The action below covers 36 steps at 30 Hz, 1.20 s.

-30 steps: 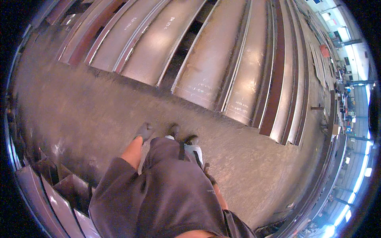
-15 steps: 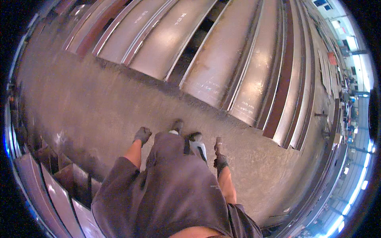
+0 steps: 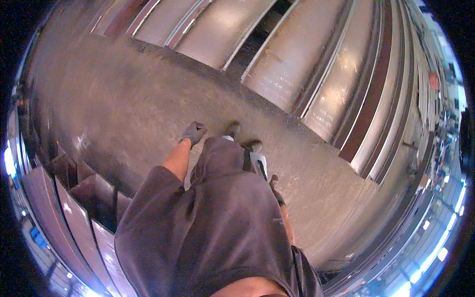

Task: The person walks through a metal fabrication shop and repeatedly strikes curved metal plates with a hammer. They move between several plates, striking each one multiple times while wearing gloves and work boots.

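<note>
My left hand [image 3: 194, 132], in a dark grey glove, hangs ahead of my body over the floor. Its fingers are curled in with nothing visible in them. My right hand [image 3: 278, 197], gloved too, is at my right side, partly hidden by my dark shirt. From it sticks up the end of a short brownish tool [image 3: 273, 180], whose kind I cannot make out. Both hands are apart from the steel beams [image 3: 292, 64], which lie side by side ahead with pale handwritten marks on them.
I stand on a brown-grey floor [image 3: 123, 104], my dark shoes [image 3: 233, 129] below me. More steel beams [image 3: 74, 213] lie behind at the left. Long dark sections [image 3: 391, 247] run along the right, beyond which the bright hall shows.
My left hand has swung forward, while my right hand has drawn back against my side with the tool. The beams ahead have shifted up and right in view.
</note>
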Tool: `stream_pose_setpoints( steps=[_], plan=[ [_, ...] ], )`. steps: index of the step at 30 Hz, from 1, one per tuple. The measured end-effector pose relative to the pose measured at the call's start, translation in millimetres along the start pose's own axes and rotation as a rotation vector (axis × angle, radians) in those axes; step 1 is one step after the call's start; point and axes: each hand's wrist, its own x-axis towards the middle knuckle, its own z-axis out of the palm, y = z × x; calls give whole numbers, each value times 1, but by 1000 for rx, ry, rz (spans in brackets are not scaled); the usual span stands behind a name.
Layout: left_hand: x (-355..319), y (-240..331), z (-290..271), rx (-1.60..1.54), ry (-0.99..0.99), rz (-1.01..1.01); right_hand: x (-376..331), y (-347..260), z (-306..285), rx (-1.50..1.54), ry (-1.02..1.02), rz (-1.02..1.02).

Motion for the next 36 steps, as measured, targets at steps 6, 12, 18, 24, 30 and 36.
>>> stream_pose_setpoints(
  steps=[6,12,18,24,30,36],
  plan=[
    [6,-2,-2,106,-133,37,-3,-7,12,87,33,134],
    [-1,54,-11,204,-31,208,14,-15,33,333,27,125],
    [15,101,1,460,224,727,30,-6,35,466,-10,101],
    [21,139,16,-350,-277,173,19,-9,43,544,6,95],
    [4,157,60,-518,-342,189,39,21,46,484,-18,122],
    [3,162,99,-482,-349,141,81,17,60,341,-123,204]
  ],
)
